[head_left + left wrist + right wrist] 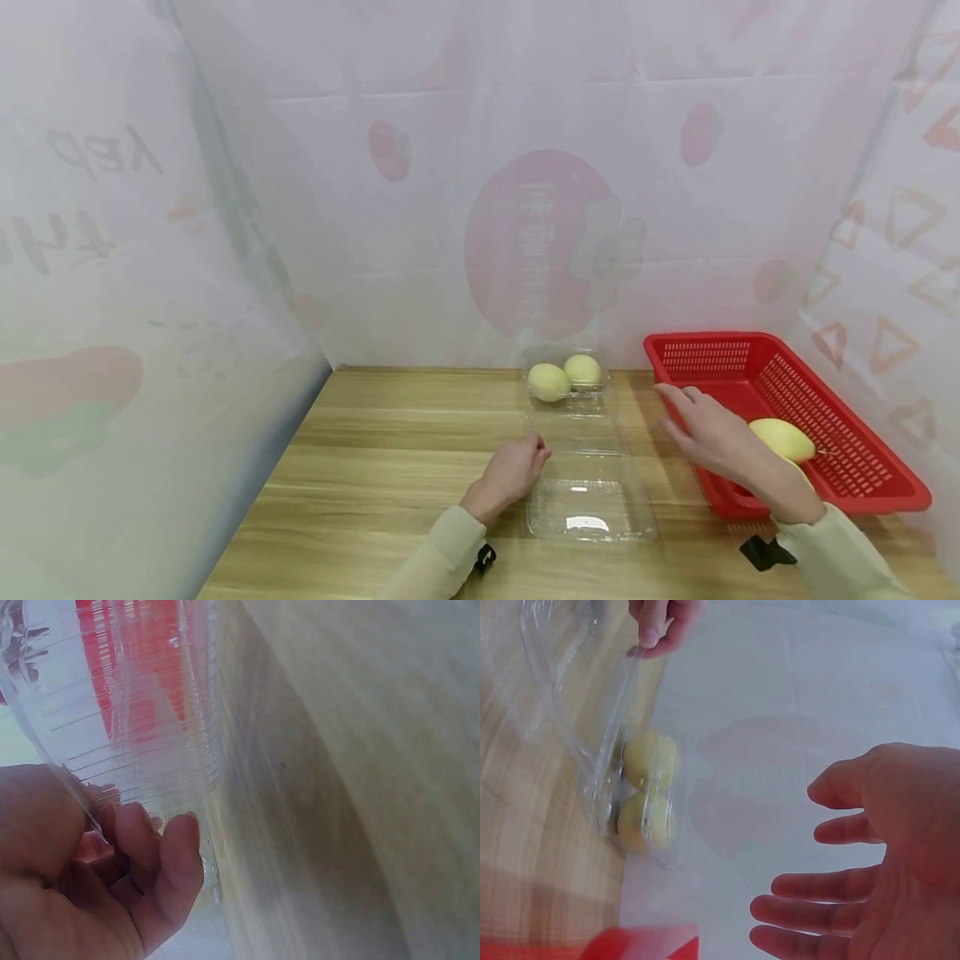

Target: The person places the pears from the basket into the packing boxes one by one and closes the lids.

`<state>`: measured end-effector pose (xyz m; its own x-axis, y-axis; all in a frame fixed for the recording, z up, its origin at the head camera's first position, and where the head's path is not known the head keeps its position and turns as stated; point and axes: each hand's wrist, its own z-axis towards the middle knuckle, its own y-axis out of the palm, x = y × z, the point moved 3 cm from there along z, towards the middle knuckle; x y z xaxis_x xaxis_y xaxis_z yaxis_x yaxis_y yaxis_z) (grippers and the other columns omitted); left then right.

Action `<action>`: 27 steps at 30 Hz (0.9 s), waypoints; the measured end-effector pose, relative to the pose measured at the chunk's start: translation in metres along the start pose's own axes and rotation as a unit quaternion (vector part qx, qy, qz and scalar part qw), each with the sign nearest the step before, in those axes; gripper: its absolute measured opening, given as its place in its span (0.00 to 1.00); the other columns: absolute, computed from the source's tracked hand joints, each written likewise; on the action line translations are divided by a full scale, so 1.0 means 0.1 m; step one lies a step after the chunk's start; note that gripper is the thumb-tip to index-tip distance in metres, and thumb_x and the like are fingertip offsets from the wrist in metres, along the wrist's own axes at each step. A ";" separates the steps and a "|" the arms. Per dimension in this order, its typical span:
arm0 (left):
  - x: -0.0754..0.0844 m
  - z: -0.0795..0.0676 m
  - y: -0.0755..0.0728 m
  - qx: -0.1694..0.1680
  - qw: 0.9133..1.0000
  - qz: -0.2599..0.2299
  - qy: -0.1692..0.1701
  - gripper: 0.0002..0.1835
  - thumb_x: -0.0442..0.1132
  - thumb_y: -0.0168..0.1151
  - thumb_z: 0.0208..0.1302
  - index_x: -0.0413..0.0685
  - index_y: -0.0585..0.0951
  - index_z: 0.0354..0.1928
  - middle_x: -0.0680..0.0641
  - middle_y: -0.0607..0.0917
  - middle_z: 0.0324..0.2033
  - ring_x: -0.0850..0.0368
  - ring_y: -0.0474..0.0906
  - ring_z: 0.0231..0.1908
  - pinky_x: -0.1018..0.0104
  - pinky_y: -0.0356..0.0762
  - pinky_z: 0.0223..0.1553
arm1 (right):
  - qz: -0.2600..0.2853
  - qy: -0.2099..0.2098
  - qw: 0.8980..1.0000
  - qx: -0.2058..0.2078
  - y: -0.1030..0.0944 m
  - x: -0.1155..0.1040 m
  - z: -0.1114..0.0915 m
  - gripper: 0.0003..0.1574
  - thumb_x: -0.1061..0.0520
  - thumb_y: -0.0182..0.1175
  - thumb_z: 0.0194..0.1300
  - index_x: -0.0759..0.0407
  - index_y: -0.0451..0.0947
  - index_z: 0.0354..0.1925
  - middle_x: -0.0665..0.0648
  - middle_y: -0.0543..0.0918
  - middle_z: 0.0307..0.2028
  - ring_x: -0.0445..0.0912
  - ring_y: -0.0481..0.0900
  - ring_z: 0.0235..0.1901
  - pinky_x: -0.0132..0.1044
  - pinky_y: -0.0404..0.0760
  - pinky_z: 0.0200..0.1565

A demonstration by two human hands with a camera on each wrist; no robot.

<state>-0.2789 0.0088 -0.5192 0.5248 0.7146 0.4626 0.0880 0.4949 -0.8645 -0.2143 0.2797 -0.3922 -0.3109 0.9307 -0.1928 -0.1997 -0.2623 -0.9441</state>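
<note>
My left hand [512, 468] pinches the left edge of a clear plastic clamshell container [588, 508], which lies unfolded on the wooden table. In the left wrist view the fingers curl at the rim of its ribbed plastic wall [142, 742]. My right hand [716, 437] hovers over the left side of a red basket [731, 340], its fingers extended and holding nothing. The right wrist view also shows the right hand [870, 862] with spread fingers. A yellow oval fruit [782, 440] lies in the basket; another beneath my right wrist is mostly hidden.
Behind the unfolded container, a second clear container [603, 367] holds two pale yellow fruits [549, 382] against the back curtain. The wooden table [390, 467] extends to the left. Printed white curtains [420, 250] enclose the back and both sides.
</note>
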 end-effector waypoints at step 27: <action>-0.01 0.00 0.01 0.002 1.000 0.007 -0.001 0.10 0.44 0.51 0.75 0.45 0.77 0.45 0.54 0.78 0.22 0.67 0.67 0.18 0.76 0.66 0.19 | -0.008 0.054 0.994 -0.090 0.11 0.84 -0.11 0.34 0.49 0.62 0.66 0.68 0.69 0.61 0.74 0.79 0.49 0.66 0.79 0.46 0.62 0.81 0.44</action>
<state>-0.2793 0.0086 -0.5210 0.5248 0.7226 0.4499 0.0768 0.4861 -0.8705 -0.2326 0.3578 -0.4214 -0.2061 0.9588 -0.1954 -0.0320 -0.2062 -0.9780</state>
